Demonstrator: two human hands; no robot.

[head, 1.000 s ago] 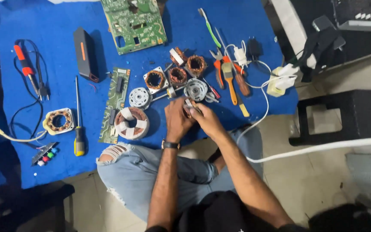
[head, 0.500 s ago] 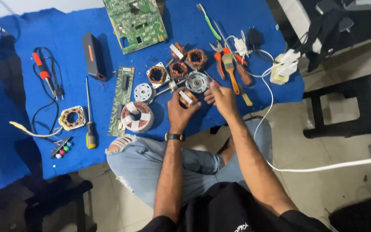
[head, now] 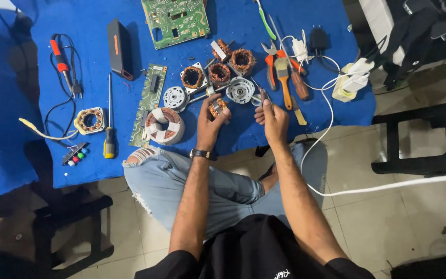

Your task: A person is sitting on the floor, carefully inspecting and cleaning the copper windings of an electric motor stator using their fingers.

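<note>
While the left hand (head: 210, 121) grips a small copper-wound motor core (head: 217, 107) just above the near edge of the blue-covered desk (head: 130, 150), the right hand (head: 272, 118) holds a thin metal tool (head: 263, 95) pinched between thumb and fingertips, its tip pointing up and away from the core. The step in hand looks like close work on that core's windings or terminals, with the tool lifted clear for the moment. I judge that the next move calls for bringing the fine tip back to the core with a steady wrist, and for the left hand to keep the core from turning; the copper wire is thin and would nick easily.

Both forearms reach forward from the lap, elbows bent and set apart, the hands near each other but not touching. The left hand wears a dark wristband (head: 201, 153) and curls its fingers round the core from below. The right hand's remaining fingers are folded in toward the palm. Whether the tool is tweezers or a small probe is hard to tell at this size.

About the hands lie a round silver motor housing (head: 240, 90), a large white-wrapped stator coil (head: 164, 125), orange-handled pliers (head: 270, 70) and a long green circuit strip (head: 148, 103).
</note>
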